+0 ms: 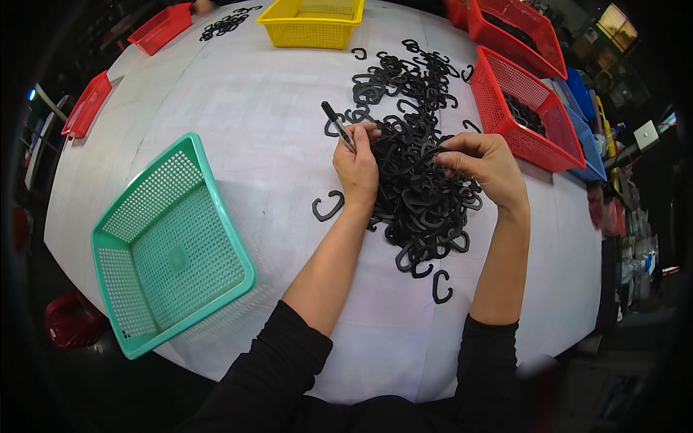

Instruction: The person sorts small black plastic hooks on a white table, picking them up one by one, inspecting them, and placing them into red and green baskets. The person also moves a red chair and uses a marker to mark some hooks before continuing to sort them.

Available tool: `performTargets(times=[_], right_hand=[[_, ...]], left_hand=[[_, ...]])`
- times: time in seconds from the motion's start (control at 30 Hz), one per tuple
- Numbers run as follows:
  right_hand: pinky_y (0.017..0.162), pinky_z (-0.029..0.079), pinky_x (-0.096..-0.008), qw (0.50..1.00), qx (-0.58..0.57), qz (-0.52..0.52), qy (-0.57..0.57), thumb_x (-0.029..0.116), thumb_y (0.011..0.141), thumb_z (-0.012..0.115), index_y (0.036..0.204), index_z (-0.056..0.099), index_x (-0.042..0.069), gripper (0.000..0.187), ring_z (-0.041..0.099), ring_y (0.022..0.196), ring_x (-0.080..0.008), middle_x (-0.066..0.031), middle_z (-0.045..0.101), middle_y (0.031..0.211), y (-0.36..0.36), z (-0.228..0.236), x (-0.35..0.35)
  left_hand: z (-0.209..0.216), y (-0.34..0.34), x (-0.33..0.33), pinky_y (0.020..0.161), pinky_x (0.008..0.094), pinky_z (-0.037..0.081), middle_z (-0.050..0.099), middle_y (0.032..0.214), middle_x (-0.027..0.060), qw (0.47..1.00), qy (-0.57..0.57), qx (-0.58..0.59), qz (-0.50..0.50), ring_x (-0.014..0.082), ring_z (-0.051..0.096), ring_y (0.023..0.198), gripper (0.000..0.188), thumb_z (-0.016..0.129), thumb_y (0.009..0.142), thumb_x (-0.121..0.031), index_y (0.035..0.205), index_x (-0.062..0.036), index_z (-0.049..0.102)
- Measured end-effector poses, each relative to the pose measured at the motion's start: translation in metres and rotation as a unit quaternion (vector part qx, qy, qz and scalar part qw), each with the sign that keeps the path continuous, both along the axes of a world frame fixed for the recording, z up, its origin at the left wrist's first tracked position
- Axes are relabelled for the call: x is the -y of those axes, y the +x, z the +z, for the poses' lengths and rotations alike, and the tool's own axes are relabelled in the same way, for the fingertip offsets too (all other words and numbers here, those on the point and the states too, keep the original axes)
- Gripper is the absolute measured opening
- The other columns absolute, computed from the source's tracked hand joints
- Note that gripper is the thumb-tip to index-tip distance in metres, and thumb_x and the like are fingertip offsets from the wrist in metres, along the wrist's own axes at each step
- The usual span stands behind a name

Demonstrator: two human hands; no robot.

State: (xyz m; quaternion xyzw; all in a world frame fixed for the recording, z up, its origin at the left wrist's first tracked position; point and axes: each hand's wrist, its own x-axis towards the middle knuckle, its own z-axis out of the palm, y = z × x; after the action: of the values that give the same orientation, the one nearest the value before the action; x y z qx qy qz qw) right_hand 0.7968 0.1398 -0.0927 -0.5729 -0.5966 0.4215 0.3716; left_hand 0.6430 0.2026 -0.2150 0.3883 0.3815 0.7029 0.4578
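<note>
A heap of black C-shaped hooks [419, 195] is piled on the white table, with a few loose ones around its edge. At the left side of the heap, my left hand [356, 164] is closed around a marker pen [338, 127] with a black cap, its capped end pointing up and away. My right hand [485, 167] is over the heap's right side, thumb and fingertips pinched on a black hook [437, 152]. That hook is partly covered by the fingers and blends into the pile behind it. One single hook [442, 287] lies apart at the near end.
A green mesh basket [249, 268] stands at the left edge of the white table [289, 108]. Across the far side is a yellow basket [310, 32]. Red baskets [530, 119] with black pieces line the right, beside a blue one [593, 155]. More red trays [160, 30] sit far left.
</note>
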Motion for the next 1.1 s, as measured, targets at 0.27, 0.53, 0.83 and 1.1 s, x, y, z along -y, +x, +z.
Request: performTargets(times=[0.27,0.53,0.83,1.1], right_hand=[[0.065,0.044,-0.0244,0.997,0.034,-0.066,0.007,0.016,0.072,0.072,0.089,0.068,0.001,0.023,0.057,0.067,-0.0111,-0.004,0.062,0.071,0.006,-0.011,-0.011],[0.077,0.047,-0.0373,0.918,0.35,0.005,0.188,0.021,0.069,0.073,0.11,0.059,0.003,0.047,0.061,0.086,-0.0287,-0.0127,0.062,0.099,-0.021,-0.045,-0.014],[0.063,0.046,-0.0293,0.949,0.316,-0.009,0.018,0.003,0.068,0.067,0.107,0.059,0.006,0.04,0.058,0.064,-0.0171,-0.0066,0.061,0.074,-0.013,-0.01,0.0],[0.06,0.043,-0.0238,0.986,0.158,-0.025,0.038,0.0,0.07,0.067,0.112,0.056,0.004,0.043,0.052,0.062,-0.0095,-0.0026,0.058,0.072,-0.01,-0.009,0.0]], left_hand=[[0.001,0.0,0.002,0.071,0.023,0.04,0.064,0.081,0.0047,1.0,-0.01,-0.013,0.003,0.0093,0.056,0.076,0.025,0.043,0.094,-0.019,0.089,-0.0023,0.061],[0.0,-0.001,0.0,0.075,0.0259,0.045,0.063,0.08,0.0075,1.0,-0.007,-0.005,0.0,0.0137,0.06,0.078,0.025,0.044,0.094,-0.017,0.088,0.0008,0.06],[0.001,-0.002,0.0,0.073,0.0258,0.045,0.063,0.08,0.0081,1.0,-0.021,0.02,-0.008,0.014,0.058,0.075,0.025,0.044,0.093,-0.017,0.088,0.0014,0.059],[-0.002,0.0,-0.002,0.066,0.0227,0.042,0.063,0.081,0.0045,1.0,-0.011,0.005,-0.015,0.0101,0.057,0.075,0.026,0.042,0.095,-0.02,0.089,-0.0029,0.06]])
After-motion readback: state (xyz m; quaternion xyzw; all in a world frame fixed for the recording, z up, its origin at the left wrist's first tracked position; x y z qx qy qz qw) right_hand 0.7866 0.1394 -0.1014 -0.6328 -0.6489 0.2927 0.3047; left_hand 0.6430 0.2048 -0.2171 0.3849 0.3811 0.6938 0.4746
